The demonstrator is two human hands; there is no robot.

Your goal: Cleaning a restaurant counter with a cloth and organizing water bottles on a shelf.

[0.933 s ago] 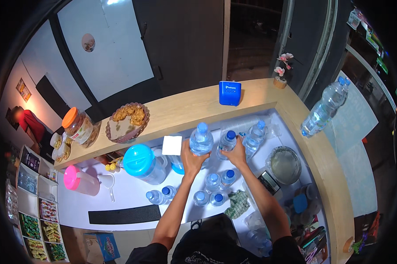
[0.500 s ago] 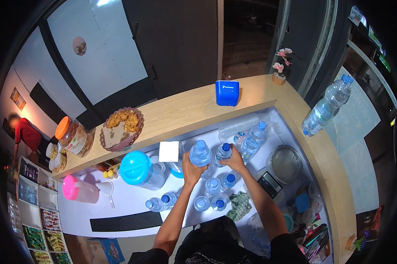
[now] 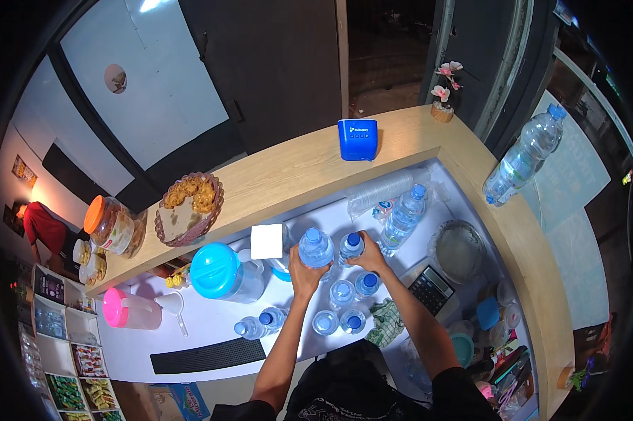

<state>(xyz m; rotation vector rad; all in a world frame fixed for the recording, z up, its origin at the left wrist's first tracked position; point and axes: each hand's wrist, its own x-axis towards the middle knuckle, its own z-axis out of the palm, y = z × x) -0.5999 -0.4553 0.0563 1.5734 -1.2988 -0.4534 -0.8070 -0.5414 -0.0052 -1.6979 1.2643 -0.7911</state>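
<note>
My left hand [image 3: 307, 276] is wrapped round a clear plastic water bottle [image 3: 316, 248] with a light blue cap. In my right hand [image 3: 371, 257] is a slimmer water bottle [image 3: 351, 245] with a dark blue cap. Both bottles stand roughly upright, side by side over the white counter; whether their bases touch it is hidden. Nearer me, between my forearms, stand several capped bottles [image 3: 342, 293]. Two smaller bottles [image 3: 271, 319] are left of my left forearm. A large bottle [image 3: 404, 216] stands beyond my right hand, and a green patterned cloth [image 3: 384, 323] lies by my right forearm.
A blue-lidded jug [image 3: 217, 272], a pink-lidded jug [image 3: 128, 309] and a funnel [image 3: 172, 303] stand left. On the right are a calculator [image 3: 431, 289] and a round bowl [image 3: 459, 254]. The raised wooden ledge [image 3: 281, 179] holds a snack basket [image 3: 215, 224] and a blue device [image 3: 358, 140].
The whole view has shifted and turned slightly. Both hands keep their hold on the same two bottles, with hardly any movement of their own.
</note>
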